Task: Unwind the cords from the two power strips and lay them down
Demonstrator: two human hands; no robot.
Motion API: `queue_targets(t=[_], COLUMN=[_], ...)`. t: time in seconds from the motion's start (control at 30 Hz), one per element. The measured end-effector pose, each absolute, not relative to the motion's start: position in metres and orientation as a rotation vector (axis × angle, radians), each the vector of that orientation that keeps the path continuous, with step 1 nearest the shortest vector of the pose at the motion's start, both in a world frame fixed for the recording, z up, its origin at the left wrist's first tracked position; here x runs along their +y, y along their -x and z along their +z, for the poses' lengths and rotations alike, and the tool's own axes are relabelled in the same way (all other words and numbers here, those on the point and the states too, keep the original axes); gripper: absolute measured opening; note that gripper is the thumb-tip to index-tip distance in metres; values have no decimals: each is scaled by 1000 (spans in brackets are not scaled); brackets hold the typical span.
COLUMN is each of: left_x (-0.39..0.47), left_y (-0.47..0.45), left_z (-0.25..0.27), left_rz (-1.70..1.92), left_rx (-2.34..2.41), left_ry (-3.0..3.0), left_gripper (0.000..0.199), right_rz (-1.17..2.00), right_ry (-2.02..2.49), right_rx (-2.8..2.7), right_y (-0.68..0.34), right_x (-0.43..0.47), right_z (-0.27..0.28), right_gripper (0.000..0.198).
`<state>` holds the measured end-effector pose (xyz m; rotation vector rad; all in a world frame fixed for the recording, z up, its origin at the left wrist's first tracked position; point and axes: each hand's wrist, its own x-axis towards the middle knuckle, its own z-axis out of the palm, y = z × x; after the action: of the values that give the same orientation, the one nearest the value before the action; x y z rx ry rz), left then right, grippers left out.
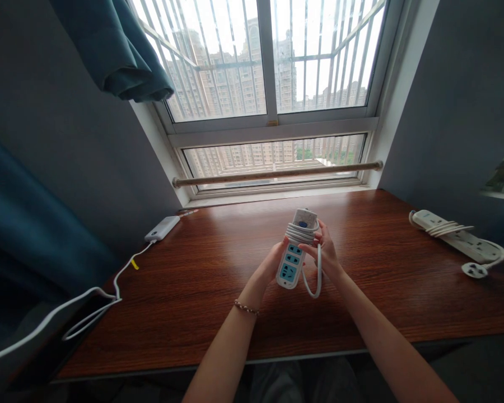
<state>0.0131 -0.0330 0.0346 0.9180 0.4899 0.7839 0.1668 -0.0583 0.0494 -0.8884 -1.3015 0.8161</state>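
Both hands (300, 254) grip cord-wrapped power strip (294, 252) over wood desk (201, 280) w/ window (273, 95) behind.

1. The left hand (273, 263) covers the left edge of the white power strip with blue sockets (293, 252) — its fingers behind are hidden.
2. The white cable wound around the strip (301, 232) hides part of its body.
3. Far left of the hands, the long white cord (88, 299) runs off the picture's edge.
4. Right of the right hand (325, 252), the second white power strip (457, 238) — its sockets are too small to tell.
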Motion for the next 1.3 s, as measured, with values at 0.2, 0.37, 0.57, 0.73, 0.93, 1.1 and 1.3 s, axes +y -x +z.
queue_targets(t=[0.2,0.37,0.57,0.73,0.93,1.1,1.3], left_x=[-31,-34,-38,-40,-42,-38,-39], left_y=[-10,-3,3,4,-4,-7,-4], left_z=[36,46,47,44,48,46,46], left_rz=[707,605,575,601,666,650,568], left_rx=[413,288,280,357,456,418,413], left_ry=[-899,-890,-875,-839,-945,-993,-952], left_gripper=[63,54,52,54,62,69,72], right_rz=[844,900,887,780,637,543,557], right_ry=[864,832,839,940,1052,1116,1125], right_rx=[-1318,-1366,-1429,-1444,-1470,-1465,-1427], right_y=[-167,-167,-168,-168,-167,-167,-168], right_x=[-58,-59,-58,-58,-63,-64,-65], right_z=[50,50,48,48,54,54,54], right_gripper=[87,90,88,82,75,71,73])
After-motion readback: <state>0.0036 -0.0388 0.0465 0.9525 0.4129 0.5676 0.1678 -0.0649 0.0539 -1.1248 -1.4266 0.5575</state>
